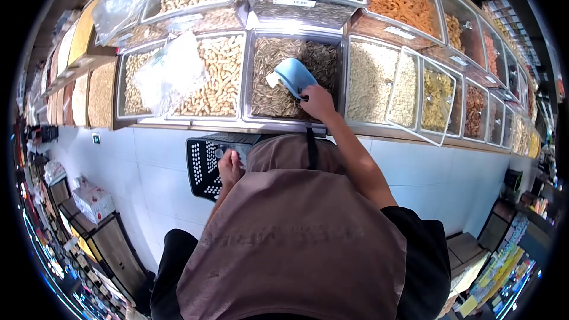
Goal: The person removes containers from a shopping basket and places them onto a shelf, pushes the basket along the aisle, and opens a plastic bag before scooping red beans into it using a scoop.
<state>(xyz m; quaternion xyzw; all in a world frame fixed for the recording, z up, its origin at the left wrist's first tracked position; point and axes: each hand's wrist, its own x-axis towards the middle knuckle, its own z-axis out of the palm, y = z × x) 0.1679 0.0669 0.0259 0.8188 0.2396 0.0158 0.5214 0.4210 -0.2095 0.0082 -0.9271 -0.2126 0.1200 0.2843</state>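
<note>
My right hand point(318, 102) is closed round the handle of a blue scoop point(294, 74). The scoop is over a bin of striped sunflower seeds point(269, 53), its head at the seeds' surface; whether it holds any seeds I cannot tell. A small pale tag point(273, 79) shows beside the scoop. Down by my apron, my left hand point(230, 169) is closed, fingers curled, next to a black perforated basket point(201, 169). Something clear and shiny shows just above that hand, but what the fingers grip is too small to make out.
Peanuts point(220, 65) fill the bin to the left, with a clear plastic bag point(172, 74) lying over it. Pale seeds point(370, 77) are in the bin to the right, near a tilted clear lid point(422, 96). More bins stand behind, one with orange strips point(400, 0).
</note>
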